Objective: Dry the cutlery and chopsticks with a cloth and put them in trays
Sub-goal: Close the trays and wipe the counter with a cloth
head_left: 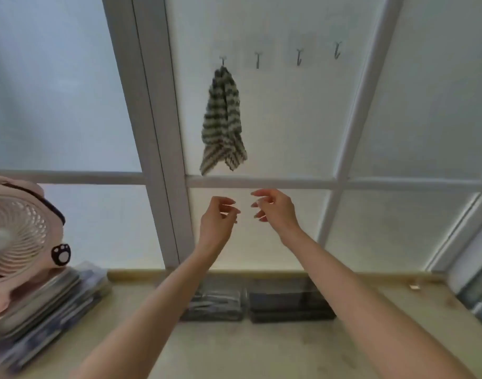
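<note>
Hands, left point(219, 214) and right point(272, 207), hang empty, fingers loosely curled, below one striped cloth point(224, 121), four hooks point(257, 60), two trays point(289, 302).

The cloth point(224, 123) is showing dark grey and off-white stripes, wavy across its folds. The hooks point(298, 57) are looking dull grey against frosted panes point(283, 110) that are glowing pale white, turning bluish at the far left. The frame point(155, 149) is appearing white with grey shading. The fan point(21, 236) is showing a pale pink body, a whitish ribbed grille, a dark band along its rim and a black paw badge point(61, 254) with white pads. The trays point(289, 300) are looking dark grey to black. The counter point(248, 348) is showing a light beige, faintly mottled surface.
</note>
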